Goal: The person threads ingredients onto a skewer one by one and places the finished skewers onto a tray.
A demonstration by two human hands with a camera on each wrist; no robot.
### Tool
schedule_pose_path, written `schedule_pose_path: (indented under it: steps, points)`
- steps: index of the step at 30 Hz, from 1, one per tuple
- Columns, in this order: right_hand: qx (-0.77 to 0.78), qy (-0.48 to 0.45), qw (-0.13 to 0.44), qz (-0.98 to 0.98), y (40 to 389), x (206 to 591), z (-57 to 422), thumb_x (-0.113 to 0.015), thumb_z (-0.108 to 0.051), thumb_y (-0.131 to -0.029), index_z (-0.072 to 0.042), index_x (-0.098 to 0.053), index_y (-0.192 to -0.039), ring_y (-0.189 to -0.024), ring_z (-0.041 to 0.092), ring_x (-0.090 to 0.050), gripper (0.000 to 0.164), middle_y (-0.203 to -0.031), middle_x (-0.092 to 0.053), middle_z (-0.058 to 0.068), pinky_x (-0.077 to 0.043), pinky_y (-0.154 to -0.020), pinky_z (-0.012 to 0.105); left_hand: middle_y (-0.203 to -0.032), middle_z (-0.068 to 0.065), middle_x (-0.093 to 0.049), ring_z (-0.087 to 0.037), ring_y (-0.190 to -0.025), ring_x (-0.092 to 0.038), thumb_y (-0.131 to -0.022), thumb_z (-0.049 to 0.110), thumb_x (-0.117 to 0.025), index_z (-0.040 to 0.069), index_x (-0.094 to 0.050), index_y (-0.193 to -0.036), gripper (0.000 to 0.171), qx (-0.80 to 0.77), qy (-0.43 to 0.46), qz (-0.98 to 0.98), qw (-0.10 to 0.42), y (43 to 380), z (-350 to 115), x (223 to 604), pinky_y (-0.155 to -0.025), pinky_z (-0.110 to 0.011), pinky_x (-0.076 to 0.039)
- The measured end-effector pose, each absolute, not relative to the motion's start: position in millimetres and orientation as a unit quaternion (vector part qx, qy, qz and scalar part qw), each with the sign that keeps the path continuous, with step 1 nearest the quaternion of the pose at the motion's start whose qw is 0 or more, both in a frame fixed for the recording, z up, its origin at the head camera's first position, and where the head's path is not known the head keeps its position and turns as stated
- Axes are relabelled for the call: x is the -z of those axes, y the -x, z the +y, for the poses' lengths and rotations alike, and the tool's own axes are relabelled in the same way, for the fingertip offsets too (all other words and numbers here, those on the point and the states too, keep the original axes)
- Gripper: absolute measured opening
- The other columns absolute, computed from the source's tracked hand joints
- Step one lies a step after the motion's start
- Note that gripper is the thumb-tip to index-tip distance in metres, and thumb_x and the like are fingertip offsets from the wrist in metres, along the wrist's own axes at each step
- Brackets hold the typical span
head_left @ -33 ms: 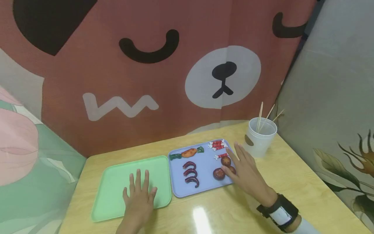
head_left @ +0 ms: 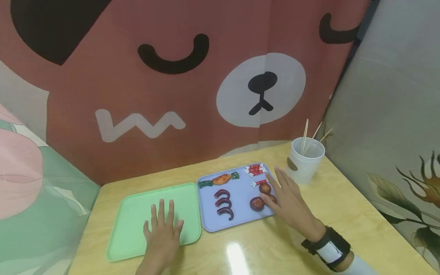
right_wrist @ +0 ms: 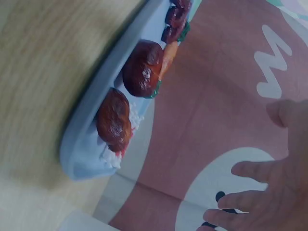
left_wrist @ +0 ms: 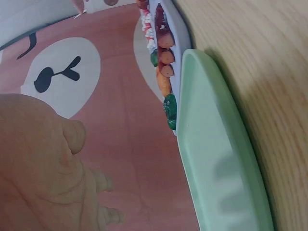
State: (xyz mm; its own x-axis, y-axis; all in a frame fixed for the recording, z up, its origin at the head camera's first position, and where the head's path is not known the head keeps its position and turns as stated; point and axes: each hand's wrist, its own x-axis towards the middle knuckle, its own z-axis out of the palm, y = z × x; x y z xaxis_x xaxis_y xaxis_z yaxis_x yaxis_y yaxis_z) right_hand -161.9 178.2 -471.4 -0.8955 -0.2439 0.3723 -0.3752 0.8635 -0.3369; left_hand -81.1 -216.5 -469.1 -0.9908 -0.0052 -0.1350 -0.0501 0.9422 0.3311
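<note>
My left hand (head_left: 162, 236) hovers over the near part of a light green tray (head_left: 128, 221), fingers straight and spread, holding nothing. Over the right edge of a blue-violet tray (head_left: 240, 202) is my right hand (head_left: 292, 206), its fingers also extended and apart. Beneath and beside those fingers lie brown star-scored mushrooms (head_left: 257, 204), partly covered in the head view. Three dark red curled tentacles (head_left: 224, 203) form a column left of them. An orange piece with green ends (head_left: 221, 179) lies along the far side, and several small red-and-white pieces (head_left: 254, 169) fill the far right corner.
Behind the right hand stands a translucent white cup (head_left: 302, 172) with thin wooden sticks (head_left: 304, 133) in it. The two trays sit side by side on a wooden table (head_left: 203, 256). A bear-print cloth (head_left: 192, 95) rises along the table's back edge.
</note>
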Motion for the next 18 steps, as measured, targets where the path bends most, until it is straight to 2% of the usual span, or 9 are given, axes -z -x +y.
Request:
schedule_pose_path:
  steps: [3,5,8,10,13,18]
  points:
    - [-0.213,-0.151,0.211,-0.942,171.2,461.3,190.4,-0.070,-0.032,-0.097,0.003,-0.052,-0.143,-0.140,0.048,-0.044,0.061,-0.152,-0.045,0.031,-0.039,-0.113,0.067,-0.171,-0.019,0.017,-0.048,-0.155,0.021,-0.111,0.051,-0.027,0.016,0.004,-0.165,0.072,-0.168,0.009,0.983,0.074,82.6,-214.9,469.7,-0.113,-0.085,0.000]
    - [-0.216,-0.141,0.264,-0.929,192.4,440.5,201.7,-0.072,-0.021,-0.095,0.008,-0.058,-0.132,-0.122,0.048,-0.057,0.049,-0.133,-0.058,0.033,-0.048,-0.103,0.064,-0.171,-0.020,0.017,-0.048,-0.155,0.021,-0.111,0.051,-0.027,0.015,0.005,-0.165,0.073,-0.169,0.011,0.983,0.072,80.7,-218.1,468.0,-0.113,-0.085,0.000]
    - [-0.212,-0.114,0.308,-0.920,234.3,401.3,231.2,-0.073,-0.006,-0.091,0.012,-0.062,-0.116,-0.102,0.049,-0.059,0.033,-0.110,-0.064,0.033,-0.051,-0.091,0.062,-0.171,-0.022,0.015,-0.050,-0.155,0.020,-0.111,0.050,-0.028,0.014,0.005,-0.165,0.073,-0.178,0.005,0.982,0.058,79.1,-220.0,465.0,-0.112,-0.085,-0.001]
    - [-0.193,-0.106,0.303,-0.927,263.7,375.8,254.5,-0.073,-0.002,-0.089,0.014,-0.063,-0.112,-0.099,0.051,-0.058,0.029,-0.105,-0.064,0.036,-0.048,-0.090,0.063,-0.171,-0.023,0.013,-0.050,-0.155,0.019,-0.111,0.050,-0.028,0.014,0.004,-0.165,0.072,-0.184,0.000,0.982,0.048,78.7,-220.1,463.3,-0.112,-0.085,-0.002]
    - [-0.152,-0.118,0.269,-0.944,300.9,350.2,287.2,-0.076,0.000,-0.087,0.015,-0.063,-0.112,-0.103,0.052,-0.056,0.032,-0.109,-0.063,0.037,-0.042,-0.094,0.063,-0.171,-0.023,0.013,-0.050,-0.155,0.019,-0.111,0.050,-0.028,0.014,0.004,-0.165,0.073,-0.194,-0.003,0.980,0.044,78.2,-219.1,461.8,-0.112,-0.085,-0.002]
    - [-0.087,-0.162,0.204,-0.962,332.6,339.8,322.7,-0.078,-0.001,-0.085,0.010,-0.068,-0.114,-0.108,0.050,-0.053,0.033,-0.116,-0.065,0.033,-0.043,-0.096,0.062,-0.170,-0.022,0.015,-0.050,-0.154,0.019,-0.111,0.050,-0.027,0.013,0.004,-0.165,0.073,-0.201,-0.001,0.978,0.054,75.4,-218.4,461.2,-0.112,-0.085,-0.002]
